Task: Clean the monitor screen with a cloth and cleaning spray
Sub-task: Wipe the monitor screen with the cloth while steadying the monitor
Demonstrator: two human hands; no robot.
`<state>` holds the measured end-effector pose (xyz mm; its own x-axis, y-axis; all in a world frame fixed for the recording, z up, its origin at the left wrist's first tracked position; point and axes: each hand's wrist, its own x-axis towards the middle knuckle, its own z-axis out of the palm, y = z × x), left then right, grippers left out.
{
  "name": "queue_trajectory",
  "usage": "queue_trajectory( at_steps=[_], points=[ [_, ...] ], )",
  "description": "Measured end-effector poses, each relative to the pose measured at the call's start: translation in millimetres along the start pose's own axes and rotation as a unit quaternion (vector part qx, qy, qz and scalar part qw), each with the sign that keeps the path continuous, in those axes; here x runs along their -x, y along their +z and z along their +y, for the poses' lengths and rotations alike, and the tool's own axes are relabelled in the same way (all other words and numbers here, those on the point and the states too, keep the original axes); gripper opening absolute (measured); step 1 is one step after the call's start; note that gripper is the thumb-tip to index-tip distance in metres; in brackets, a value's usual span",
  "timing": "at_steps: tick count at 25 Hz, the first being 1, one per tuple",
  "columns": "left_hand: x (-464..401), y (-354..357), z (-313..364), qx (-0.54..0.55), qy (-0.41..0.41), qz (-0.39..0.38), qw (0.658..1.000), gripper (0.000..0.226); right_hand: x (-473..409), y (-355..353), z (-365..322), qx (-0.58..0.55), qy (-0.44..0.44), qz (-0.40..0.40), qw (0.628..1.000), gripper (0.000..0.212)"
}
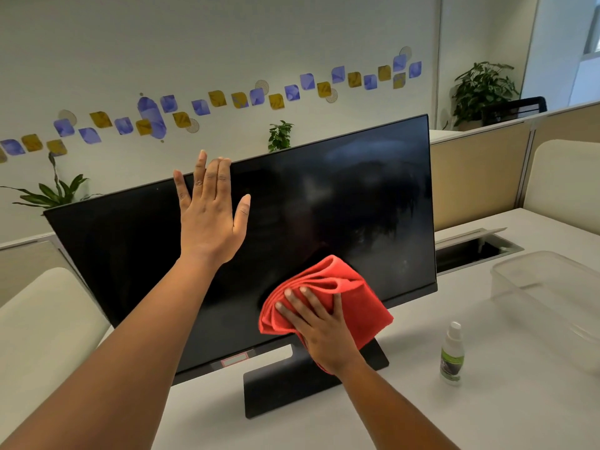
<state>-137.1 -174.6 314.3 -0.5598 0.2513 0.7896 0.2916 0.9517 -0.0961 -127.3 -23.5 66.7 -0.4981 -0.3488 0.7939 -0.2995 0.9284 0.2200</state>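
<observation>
Red cloth (328, 298) under spread right fingers (293, 302) wipes monitor's (130, 254) lower edge.

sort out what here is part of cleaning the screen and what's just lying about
Part of the job: monitor, red cloth pressed to the screen by the right hand, left hand open at the monitor's top edge, spray bottle.

Lying about: clear tub, plants, desk hatch.
</observation>
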Motion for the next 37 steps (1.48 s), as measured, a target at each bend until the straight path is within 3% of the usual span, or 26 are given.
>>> queue_trajectory(
  at_steps=[3, 8, 12, 16, 19, 23, 25, 29, 33, 35, 37],
  points=[
    [0, 0, -1, -0.004, 0.001, -0.004, 1.0, 0.066, 16, -1, 18, 0.031, 0.016, -0.016, 0.999, 0.073],
    [-1, 0, -1, 0.003, -0.004, -0.017, 1.0, 0.065, -20, -21, 44, -0.008, 0.17, 0.033, 0.985, 0.072],
    [0, -1, 0, 0.005, -0.01, -0.023, 1.0, 0.065, -28, -19, 10, -0.025, 0.05, -0.001, 0.998, 0.097],
    [1, -4, -2, 0.0, -0.006, -0.033, 0.999, 0.065, 14, -1, 2, 0.027, -0.012, -0.029, 0.999, 0.081],
    [0, -5, -3, 0.003, -0.003, -0.036, 0.999, 0.065, 28, -5, 32, 0.037, 0.06, -0.014, 0.997, 0.079],
    [0, -4, -2, 0.011, -0.004, -0.032, 0.999, 0.065, 9, -19, 60, 0.013, 0.249, 0.017, 0.968, 0.062],
    [0, -4, -2, 0.01, -0.006, -0.033, 0.999, 0.065, -9, -23, 53, -0.015, 0.282, 0.028, 0.959, 0.064],
    [-1, -1, 0, 0.012, -0.008, -0.027, 1.0, 0.066, -41, -24, 13, -0.058, 0.222, 0.033, 0.973, 0.07],
    [-1, 0, 1, 0.024, -0.012, -0.018, 0.999, 0.066, -47, -20, -40, -0.043, 0.035, -0.022, 0.998, 0.084],
    [1, 0, 1, 0.026, -0.02, 0.0, 0.999, 0.065, -44, -19, -44, -0.017, -0.061, -0.05, 0.997, 0.08],
    [1, 0, 3, 0.031, -0.024, 0.007, 0.999, 0.066, -46, -19, -29, 0.013, -0.1, -0.047, 0.994, 0.071]
  ],
)
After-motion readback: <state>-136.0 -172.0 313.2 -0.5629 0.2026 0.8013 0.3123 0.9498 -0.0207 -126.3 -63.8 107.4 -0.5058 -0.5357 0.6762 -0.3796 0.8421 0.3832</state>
